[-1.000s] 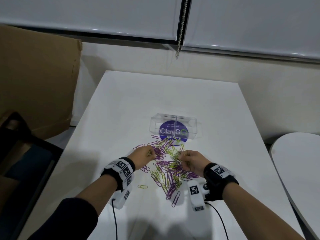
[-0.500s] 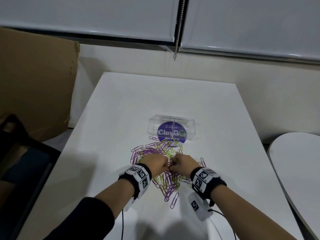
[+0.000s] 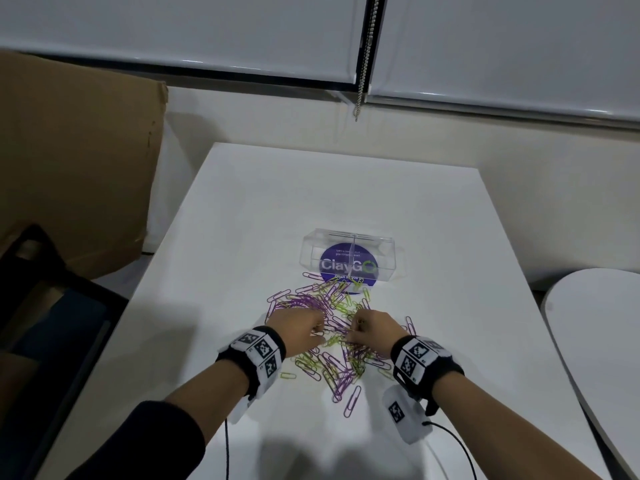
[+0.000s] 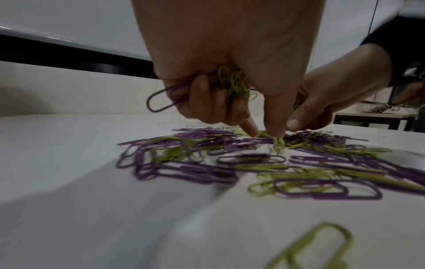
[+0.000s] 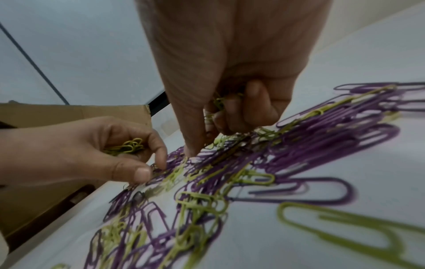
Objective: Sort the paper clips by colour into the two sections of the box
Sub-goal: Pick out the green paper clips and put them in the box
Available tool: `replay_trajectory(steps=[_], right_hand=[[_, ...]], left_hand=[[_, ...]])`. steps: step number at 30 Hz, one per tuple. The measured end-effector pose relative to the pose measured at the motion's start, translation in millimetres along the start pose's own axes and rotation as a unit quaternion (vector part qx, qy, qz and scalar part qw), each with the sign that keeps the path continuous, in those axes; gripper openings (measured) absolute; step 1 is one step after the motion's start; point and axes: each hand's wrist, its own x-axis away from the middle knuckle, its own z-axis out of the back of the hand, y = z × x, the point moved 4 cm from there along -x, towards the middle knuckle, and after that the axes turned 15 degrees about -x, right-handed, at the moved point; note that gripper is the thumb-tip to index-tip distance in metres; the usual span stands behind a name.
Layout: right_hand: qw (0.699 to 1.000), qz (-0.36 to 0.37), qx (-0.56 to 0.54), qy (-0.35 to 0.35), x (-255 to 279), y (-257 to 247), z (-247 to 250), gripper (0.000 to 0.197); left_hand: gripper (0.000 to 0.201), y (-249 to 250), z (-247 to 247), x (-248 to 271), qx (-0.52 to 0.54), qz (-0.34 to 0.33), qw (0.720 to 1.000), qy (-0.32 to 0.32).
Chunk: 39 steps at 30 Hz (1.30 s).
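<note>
A heap of purple and yellow-green paper clips (image 3: 332,327) lies on the white table (image 3: 346,188), just in front of a clear two-section box (image 3: 308,258). Both hands work in the middle of the heap. My left hand (image 3: 301,327) curls its fingers round a bunch of yellow-green clips (image 4: 234,85), with one purple clip (image 4: 161,100) sticking out, while its thumb and forefinger (image 4: 264,132) touch the heap. My right hand (image 3: 372,329) also holds yellow-green clips (image 5: 220,102) in curled fingers, its fingertips (image 5: 195,149) down among the clips.
The box stands on a round purple sticker (image 3: 349,268). A brown cardboard sheet (image 3: 76,161) leans at the left, above a dark chair (image 3: 45,306). A second white table (image 3: 595,341) stands at the right. Stray clips (image 3: 351,400) lie near my wrists.
Both hands have drawn in from the sides of the heap towards its middle and now sit close together. The clips under them have shifted a little.
</note>
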Motion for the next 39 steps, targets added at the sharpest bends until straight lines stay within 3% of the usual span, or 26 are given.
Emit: replay_trajectory(steps=[3, 8, 16, 20, 27, 33, 39], right_hand=[[1.0, 0.002, -0.01, 0.007, 0, 3, 3, 0.032], [1.0, -0.005, -0.003, 0.008, 4, 9, 9, 0.041], [0.999, 0.0, -0.037, -0.011, 8, 15, 10, 0.043], [1.0, 0.007, -0.03, -0.006, 7, 12, 11, 0.051], [0.999, -0.019, 0.025, -0.032, 8, 10, 12, 0.052], [0.996, -0.025, -0.086, -0.002, 8, 13, 15, 0.047], [0.962, -0.03, -0.272, 0.016, 12, 8, 21, 0.023]], left_hand=[[0.04, 19, -1, -10, -0.03, -0.014, 0.999, -0.018], [0.032, 28, -4, -18, -0.032, 0.017, 0.998, -0.045], [0.034, 22, -13, -15, -0.087, -0.023, 0.996, -0.024], [0.029, 11, -6, -12, 0.018, -0.012, 1.0, 0.013], [0.029, -13, -7, -7, 0.151, -0.004, 0.988, -0.02], [0.031, -16, -1, -7, 0.194, 0.005, 0.981, 0.006], [0.028, -22, -4, -13, 0.244, 0.036, 0.969, -0.009]])
